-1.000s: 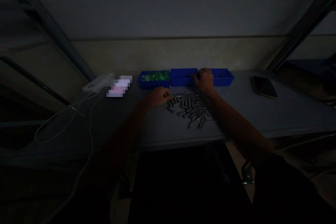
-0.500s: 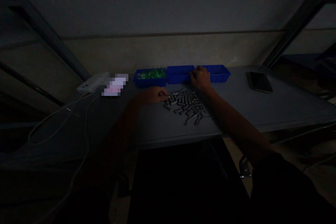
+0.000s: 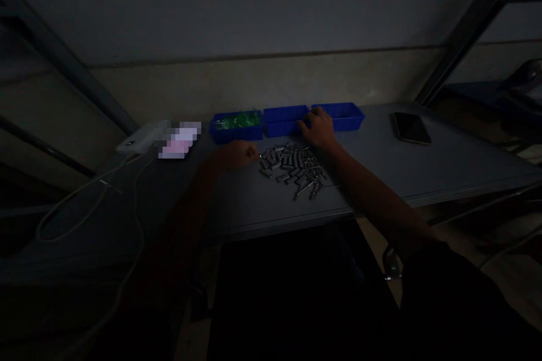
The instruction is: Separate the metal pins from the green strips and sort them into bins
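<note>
The scene is dark. A heap of several small grey metal cylinders (image 3: 292,168) lies on the grey table (image 3: 423,169). My left hand (image 3: 239,154) rests at the heap's left edge with its fingers curled in; what they hold, if anything, is hidden. My right hand (image 3: 317,128) lies at the heap's far side, fingers bent down, beside the front of the middle blue tray (image 3: 283,119). A left blue tray (image 3: 235,124) holds green pieces. A right blue tray (image 3: 344,114) stands behind my right hand.
A dark phone (image 3: 410,127) lies face up on the table at the right. A white charger block (image 3: 139,138) with a cable (image 3: 105,203) sits at the left. Metal shelf struts rise on both sides. The table's front edge runs below the heap.
The view has shifted, so everything sits a little further left. My left hand has drawn back slightly from the heap. My right hand has come forward from the trays toward the heap.
</note>
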### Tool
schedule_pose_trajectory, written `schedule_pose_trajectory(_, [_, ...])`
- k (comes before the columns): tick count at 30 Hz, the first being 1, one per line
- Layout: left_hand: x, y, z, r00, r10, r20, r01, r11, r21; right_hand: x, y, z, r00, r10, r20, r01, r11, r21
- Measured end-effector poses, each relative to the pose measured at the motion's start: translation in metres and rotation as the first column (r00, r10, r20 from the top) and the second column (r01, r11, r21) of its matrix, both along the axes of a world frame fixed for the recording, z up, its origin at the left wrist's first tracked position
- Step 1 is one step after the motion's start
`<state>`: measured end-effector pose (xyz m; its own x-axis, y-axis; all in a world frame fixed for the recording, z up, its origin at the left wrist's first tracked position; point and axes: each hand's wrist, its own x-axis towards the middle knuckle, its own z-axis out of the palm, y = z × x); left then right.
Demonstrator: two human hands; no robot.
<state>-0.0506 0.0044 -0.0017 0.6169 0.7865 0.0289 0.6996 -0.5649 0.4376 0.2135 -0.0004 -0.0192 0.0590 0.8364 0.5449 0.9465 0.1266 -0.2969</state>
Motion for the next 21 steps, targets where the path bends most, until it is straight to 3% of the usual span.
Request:
schedule_pose_trajectory(4, [0.005,0.003,0.001,0.991,0.047,0.125,-0.079,0.962,0.263,-0.003,0.000,-0.004,0.999,-0.010,0.048,0.010,1.000,0.004])
schedule_pose_trajectory(8, [0.016,0.004,-0.004,0.974,0.063,0.218,-0.167,0.849,0.501,-0.006,-0.001,-0.006,0.997,0.019,0.077,-0.017,1.000,-0.016])
schedule_pose_trajectory(14, [0.028,0.006,-0.024,0.981,0.081,0.176,-0.163,0.835,0.525,-0.006,-0.003,-0.002,0.997,0.047,0.063,-0.046,0.999,-0.015])
schedule_pose_trajectory(21, [0.025,0.009,-0.018,0.981,0.050,0.186,-0.142,0.842,0.521,-0.005,-0.004,0.001,0.998,0.045,0.051,-0.044,0.999,-0.008])
